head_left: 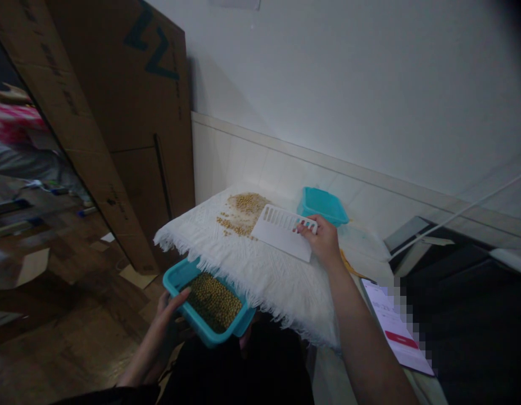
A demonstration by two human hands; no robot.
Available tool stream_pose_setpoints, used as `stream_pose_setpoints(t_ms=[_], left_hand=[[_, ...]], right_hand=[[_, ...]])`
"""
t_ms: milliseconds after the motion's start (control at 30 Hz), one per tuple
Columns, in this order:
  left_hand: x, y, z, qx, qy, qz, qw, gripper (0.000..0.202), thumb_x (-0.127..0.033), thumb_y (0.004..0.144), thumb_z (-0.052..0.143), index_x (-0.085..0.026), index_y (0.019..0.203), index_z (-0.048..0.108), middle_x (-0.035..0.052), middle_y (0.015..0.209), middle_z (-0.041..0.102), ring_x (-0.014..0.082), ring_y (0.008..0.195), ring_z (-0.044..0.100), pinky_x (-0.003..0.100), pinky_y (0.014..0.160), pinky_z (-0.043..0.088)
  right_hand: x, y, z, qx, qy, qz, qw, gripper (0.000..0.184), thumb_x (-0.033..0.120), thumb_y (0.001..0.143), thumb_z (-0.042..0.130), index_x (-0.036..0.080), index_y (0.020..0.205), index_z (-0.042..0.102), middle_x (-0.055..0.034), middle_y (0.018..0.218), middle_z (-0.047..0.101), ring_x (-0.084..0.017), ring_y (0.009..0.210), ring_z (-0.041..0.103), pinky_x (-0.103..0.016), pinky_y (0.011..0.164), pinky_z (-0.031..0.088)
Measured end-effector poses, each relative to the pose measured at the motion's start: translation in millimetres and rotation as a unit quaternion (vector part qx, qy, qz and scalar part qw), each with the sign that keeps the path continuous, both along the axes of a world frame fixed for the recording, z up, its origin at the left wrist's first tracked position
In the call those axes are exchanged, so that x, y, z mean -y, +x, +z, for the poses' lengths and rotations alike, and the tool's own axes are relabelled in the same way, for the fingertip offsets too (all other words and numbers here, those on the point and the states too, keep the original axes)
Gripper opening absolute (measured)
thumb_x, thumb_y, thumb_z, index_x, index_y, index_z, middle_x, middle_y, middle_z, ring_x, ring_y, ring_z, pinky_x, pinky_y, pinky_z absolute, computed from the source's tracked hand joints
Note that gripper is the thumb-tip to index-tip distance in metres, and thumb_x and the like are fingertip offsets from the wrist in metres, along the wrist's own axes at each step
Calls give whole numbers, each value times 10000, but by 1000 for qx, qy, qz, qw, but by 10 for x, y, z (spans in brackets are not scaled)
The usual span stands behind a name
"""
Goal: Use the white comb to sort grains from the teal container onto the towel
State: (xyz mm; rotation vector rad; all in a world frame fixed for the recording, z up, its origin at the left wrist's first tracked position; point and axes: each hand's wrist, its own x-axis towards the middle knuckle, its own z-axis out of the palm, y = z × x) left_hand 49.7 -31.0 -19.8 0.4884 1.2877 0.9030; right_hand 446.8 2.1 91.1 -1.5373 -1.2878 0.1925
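My left hand point(170, 308) is closed on the rim of a teal plastic container point(213, 337), its thumb over the near left edge. Yellowish soybeans point(213, 301) fill part of the container, with darker green ones among them. The container sits under the fringed front edge of a white cloth point(281, 281), above my lap. My right hand point(323, 242) grips a white slotted plastic board point(281, 236) by its right end. The board lies tilted on the cloth, its left end beside loose soybeans point(239, 225). Behind them is a heap of soybeans point(247, 201).
A second teal container point(325, 205) stands at the back by the wall. A phone or tablet point(397, 329) with a lit screen lies at the right. A large cardboard box point(134, 124) rises at the left. Beyond it, a person in a red checked top point(16, 121) is partly visible.
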Motion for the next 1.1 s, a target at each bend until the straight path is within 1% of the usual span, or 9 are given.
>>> stream_pose_setpoints(t_ms=[100,200,367,500,633,733,800,967,1100], left_hand=[[31,-2,47,10,10,0,1000,979,-564,777,963,-354,1601,477,154,1255,758,370,966,842,478,773,705],[35,-16,48,10,15,-5,1000,1038,-572,749,985,-343,1615,460,152,1231,770,383,979,846,478,774,706],[38,-17,35,16,21,-3,1000,946,-574,769,967,-348,1562,504,145,1221,764,392,1023,837,460,747,699],[48,-21,28,11,20,-5,1000,958,-583,760,971,-351,1570,516,149,1249,764,381,1024,831,444,757,689],[35,-17,9,7,15,-6,1000,959,-558,790,954,-350,1601,487,145,1206,768,379,986,834,485,792,696],[17,3,2,6,3,5,1000,930,-528,831,921,-354,1615,453,153,1251,744,381,984,832,515,794,705],[10,12,3,2,-2,3,1000,926,-534,836,913,-361,1618,447,156,1269,737,388,1010,829,511,794,706],[6,-9,20,2,-2,-8,1000,970,-575,793,946,-359,1600,453,163,1321,730,386,1024,833,483,786,703],[0,-32,15,2,-6,-14,1000,964,-578,765,969,-362,1566,480,153,1273,740,389,1008,834,489,772,697]], right_hand=[[-12,-35,-19,-13,-7,14,1000,385,614,761,829,276,848,666,-11,731,743,-243,686,652,-347,660,480],[-21,-72,-30,-29,-9,27,999,410,629,754,843,275,860,665,-25,768,771,-252,704,679,-347,656,500],[-21,-112,-15,-32,-5,30,999,395,605,740,850,271,849,669,-37,756,778,-255,685,684,-350,635,513],[-17,-117,-7,-39,-9,30,999,405,603,730,873,274,853,670,-33,762,779,-260,685,693,-348,616,525],[-21,-132,-15,-40,-5,37,999,413,612,738,870,273,859,667,-36,779,788,-260,699,703,-347,634,532],[-30,-161,-20,-40,-7,45,998,429,639,742,864,279,853,659,-41,778,789,-267,705,707,-351,634,537],[-36,-183,-22,-43,-14,52,998,443,657,738,865,282,852,659,-44,776,788,-269,703,707,-355,632,540],[-49,-218,-30,-51,-25,66,996,477,689,734,868,280,870,664,-48,788,790,-265,696,712,-361,632,548],[-48,-235,-39,-50,-34,77,995,493,705,734,871,283,872,657,-41,782,786,-264,697,720,-357,621,553]])
